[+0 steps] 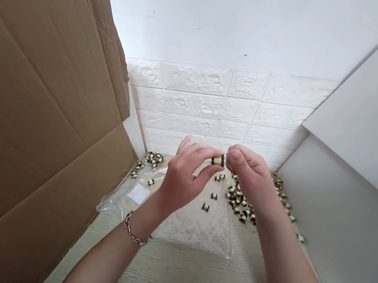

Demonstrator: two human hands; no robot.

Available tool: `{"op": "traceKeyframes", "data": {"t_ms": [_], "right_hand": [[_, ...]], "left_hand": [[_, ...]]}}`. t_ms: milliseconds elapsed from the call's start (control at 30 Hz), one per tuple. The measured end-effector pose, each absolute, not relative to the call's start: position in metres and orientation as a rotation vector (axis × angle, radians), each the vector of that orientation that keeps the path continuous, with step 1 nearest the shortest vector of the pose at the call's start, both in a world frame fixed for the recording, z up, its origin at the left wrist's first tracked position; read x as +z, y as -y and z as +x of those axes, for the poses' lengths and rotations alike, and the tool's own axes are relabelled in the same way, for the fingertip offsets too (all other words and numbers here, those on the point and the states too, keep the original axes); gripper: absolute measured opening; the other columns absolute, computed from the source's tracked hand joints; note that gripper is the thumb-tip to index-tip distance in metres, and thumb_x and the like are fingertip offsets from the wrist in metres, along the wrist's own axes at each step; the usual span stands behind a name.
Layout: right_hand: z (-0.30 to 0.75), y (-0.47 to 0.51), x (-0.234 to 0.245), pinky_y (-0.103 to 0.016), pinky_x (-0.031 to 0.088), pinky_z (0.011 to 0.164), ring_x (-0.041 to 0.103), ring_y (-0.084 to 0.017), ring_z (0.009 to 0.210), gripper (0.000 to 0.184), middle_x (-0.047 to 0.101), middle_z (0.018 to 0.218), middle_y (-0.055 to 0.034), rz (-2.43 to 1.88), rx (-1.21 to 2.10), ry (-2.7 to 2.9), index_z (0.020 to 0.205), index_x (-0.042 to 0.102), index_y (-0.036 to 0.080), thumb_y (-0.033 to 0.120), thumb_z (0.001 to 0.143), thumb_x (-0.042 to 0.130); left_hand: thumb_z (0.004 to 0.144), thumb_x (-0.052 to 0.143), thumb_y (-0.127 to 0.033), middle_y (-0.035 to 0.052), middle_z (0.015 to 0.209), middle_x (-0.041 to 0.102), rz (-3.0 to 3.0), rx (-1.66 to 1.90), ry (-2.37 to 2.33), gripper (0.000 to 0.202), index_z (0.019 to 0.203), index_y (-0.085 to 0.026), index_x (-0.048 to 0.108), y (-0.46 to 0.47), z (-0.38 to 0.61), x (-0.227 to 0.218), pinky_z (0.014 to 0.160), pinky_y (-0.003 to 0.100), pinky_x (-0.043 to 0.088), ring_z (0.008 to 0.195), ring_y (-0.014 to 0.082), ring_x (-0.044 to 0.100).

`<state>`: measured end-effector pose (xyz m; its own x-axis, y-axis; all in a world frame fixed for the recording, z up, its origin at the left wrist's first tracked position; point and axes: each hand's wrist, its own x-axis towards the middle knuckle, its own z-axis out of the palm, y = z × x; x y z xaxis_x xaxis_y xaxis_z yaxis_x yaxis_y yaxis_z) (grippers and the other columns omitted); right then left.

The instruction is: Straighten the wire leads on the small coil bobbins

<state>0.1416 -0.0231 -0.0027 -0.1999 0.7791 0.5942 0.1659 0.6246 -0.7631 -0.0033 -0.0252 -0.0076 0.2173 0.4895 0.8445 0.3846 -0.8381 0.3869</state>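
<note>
Pinching a coil [218,160] between thumb and fingertips, the left hand [186,165] holds it up above the bag [195,228], its pins pointing sideways toward the right hand [250,169]. The right hand is curled nearly closed just beside the coil's end; whether it grips anything fine there, I cannot tell. Below the hands, a few loose coils [214,196] lie on the bag, whose near edge crosses the desk [169,274] between the forearms. Under and beyond the right hand, a pile [236,202] spreads along the foot of the panel [331,225]. Left of the left hand lie a small heap [154,159] and a white slip [138,193], with cardboard [41,110] bounding that side, well apart. Beyond both hands stands the wall [195,106].
</note>
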Motion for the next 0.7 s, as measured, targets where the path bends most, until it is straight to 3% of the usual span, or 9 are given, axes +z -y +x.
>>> {"op": "traceKeyframes", "data": {"t_ms": [233, 400, 700], "right_hand": [[0.1407, 0.0189, -0.0061, -0.025, 0.023, 0.050, 0.028, -0.009, 0.052, 0.038, 0.028, 0.055, 0.0034, -0.732, 0.759, 1.681, 0.056, 0.034, 0.018, 0.044, 0.084, 0.038], [0.1399, 0.0158, -0.0102, -0.025, 0.022, 0.049, 0.026, -0.008, 0.051, 0.038, 0.027, 0.055, 0.0038, -0.667, 0.860, 1.636, 0.056, 0.034, 0.018, 0.043, 0.083, 0.039], [0.1324, 0.0211, -0.0091, -0.025, 0.024, 0.049, 0.028, -0.009, 0.052, 0.038, 0.030, 0.054, 0.0034, -0.778, 0.583, 1.619, 0.056, 0.034, 0.018, 0.043, 0.084, 0.038]], "left_hand": [[0.070, 0.060, -0.021, 0.0019, 0.085, 0.062, 2.026, 1.667, -0.730, 0.016, 0.085, -0.024, 0.062, 0.0243, -0.0002, -0.0070, 0.080, 0.031, 0.037, 0.082, 0.0165, 0.053], [0.071, 0.060, -0.022, 0.0008, 0.083, 0.060, 1.850, 1.581, -0.636, 0.015, 0.086, -0.024, 0.062, 0.0215, 0.0007, -0.0094, 0.078, 0.028, 0.038, 0.081, 0.0142, 0.051], [0.069, 0.063, -0.026, -0.0003, 0.084, 0.062, 1.455, 1.447, -0.538, 0.014, 0.083, -0.022, 0.064, 0.0201, 0.0041, -0.0152, 0.077, 0.025, 0.039, 0.081, 0.0113, 0.054]]}}
